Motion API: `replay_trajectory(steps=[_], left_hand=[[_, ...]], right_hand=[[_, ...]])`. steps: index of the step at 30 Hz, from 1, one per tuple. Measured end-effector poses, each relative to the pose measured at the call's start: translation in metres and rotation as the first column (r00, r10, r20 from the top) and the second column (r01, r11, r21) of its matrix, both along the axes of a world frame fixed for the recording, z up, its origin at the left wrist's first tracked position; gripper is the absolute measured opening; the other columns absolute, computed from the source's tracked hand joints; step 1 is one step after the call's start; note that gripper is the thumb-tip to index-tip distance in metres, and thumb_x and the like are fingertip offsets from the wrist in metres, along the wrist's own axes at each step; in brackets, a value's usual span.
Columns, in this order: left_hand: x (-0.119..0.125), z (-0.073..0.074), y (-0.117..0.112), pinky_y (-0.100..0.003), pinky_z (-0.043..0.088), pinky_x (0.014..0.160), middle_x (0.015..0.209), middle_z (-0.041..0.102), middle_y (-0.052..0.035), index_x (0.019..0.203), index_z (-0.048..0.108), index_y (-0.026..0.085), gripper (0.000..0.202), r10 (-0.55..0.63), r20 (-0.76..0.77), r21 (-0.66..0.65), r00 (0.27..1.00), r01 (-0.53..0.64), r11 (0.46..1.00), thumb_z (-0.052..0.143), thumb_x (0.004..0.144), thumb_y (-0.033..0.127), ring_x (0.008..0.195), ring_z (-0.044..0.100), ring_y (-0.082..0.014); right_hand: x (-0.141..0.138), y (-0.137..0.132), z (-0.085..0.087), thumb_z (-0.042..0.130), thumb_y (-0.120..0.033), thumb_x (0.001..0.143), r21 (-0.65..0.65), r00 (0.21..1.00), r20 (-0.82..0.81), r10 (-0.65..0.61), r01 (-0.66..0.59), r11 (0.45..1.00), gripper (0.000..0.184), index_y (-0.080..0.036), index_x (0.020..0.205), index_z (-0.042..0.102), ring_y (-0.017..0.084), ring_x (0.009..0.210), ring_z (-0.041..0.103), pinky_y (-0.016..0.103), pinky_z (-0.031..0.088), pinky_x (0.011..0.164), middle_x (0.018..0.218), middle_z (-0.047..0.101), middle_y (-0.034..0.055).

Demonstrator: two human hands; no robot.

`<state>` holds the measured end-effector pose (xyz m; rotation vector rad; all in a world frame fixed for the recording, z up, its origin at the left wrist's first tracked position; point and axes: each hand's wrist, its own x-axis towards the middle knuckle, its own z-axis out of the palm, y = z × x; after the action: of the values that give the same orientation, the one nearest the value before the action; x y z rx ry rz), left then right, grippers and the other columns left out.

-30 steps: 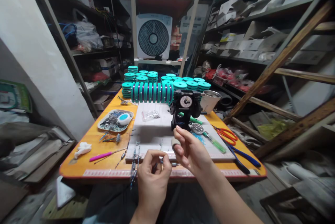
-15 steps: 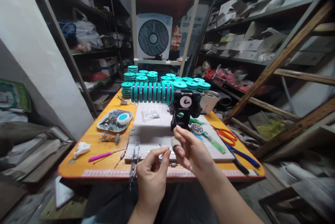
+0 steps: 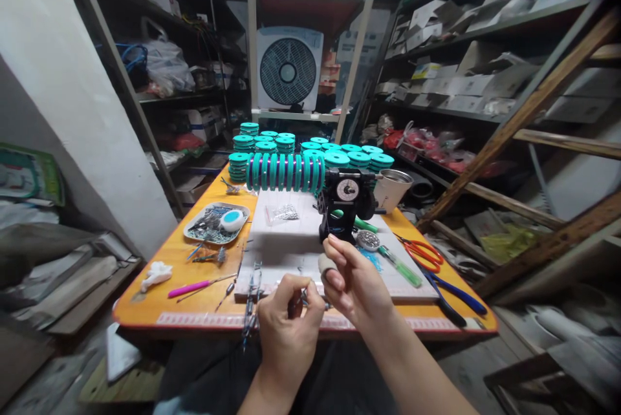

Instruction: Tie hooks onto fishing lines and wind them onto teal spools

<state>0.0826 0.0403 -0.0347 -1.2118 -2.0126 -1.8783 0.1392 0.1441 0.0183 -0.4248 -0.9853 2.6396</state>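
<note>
One orange tabletop (image 3: pixel 145 305) spreads beneath the right hand (image 3: pixel 356 282) and left hand (image 3: pixel 290 319), with a white board (image 3: pixel 274 253) just beyond them, teal spools (image 3: pixel 286 172) in a row farther beyond the left hand, each hand's thumb and fingertips together, anything pinched indiscernible, and thin dark strands (image 3: pixel 250 308) just left of the left hand.

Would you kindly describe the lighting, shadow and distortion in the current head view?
Head view, edges: stretched and smeared, including the brown wooden ladder; head view, centre: a soft shadow crosses the flat white board beneath the row of round teal spools; head view, front: the bare left hand and bare right hand look well lit and fairly clear.
</note>
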Motion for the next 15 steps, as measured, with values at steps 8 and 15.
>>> replay_trajectory(steps=[8, 15], left_hand=[[0.004, -0.004, 0.001, -0.019, 0.029, 0.047, 0.054, 0.040, 0.0038, 0.074, 0.054, 0.016, 0.013, -0.060, 0.138, 0.031, 0.989, 0.057, 0.998, 0.052, 0.084, 0.024, 0.048, 0.035, -0.0068], [0.013, -0.002, -0.008, -0.016, 0.030, 0.049, 0.057, 0.038, 0.0032, 0.092, 0.052, 0.015, 0.028, -0.360, 0.650, 0.215, 0.669, 0.292, 0.932, 0.048, 0.088, 0.042, 0.052, 0.034, -0.0062]], right_hand=[[0.002, 0.004, 0.000, 0.051, -0.040, 0.085, 0.035, 1.000, 0.002, -0.015, 0.015, 0.999, 0.038, -0.018, 0.064, 0.029, 0.008, 0.023, 0.036, 0.013, 0.016, 0.024, 0.041, 0.045, -0.0039], [0.015, 0.005, 0.000, 0.048, -0.043, 0.089, 0.364, 0.998, 0.046, 0.031, -0.046, 0.930, 0.029, -0.015, 0.086, 0.051, 0.004, 0.024, 0.034, 0.010, 0.018, 0.026, 0.049, 0.055, 0.0016]])
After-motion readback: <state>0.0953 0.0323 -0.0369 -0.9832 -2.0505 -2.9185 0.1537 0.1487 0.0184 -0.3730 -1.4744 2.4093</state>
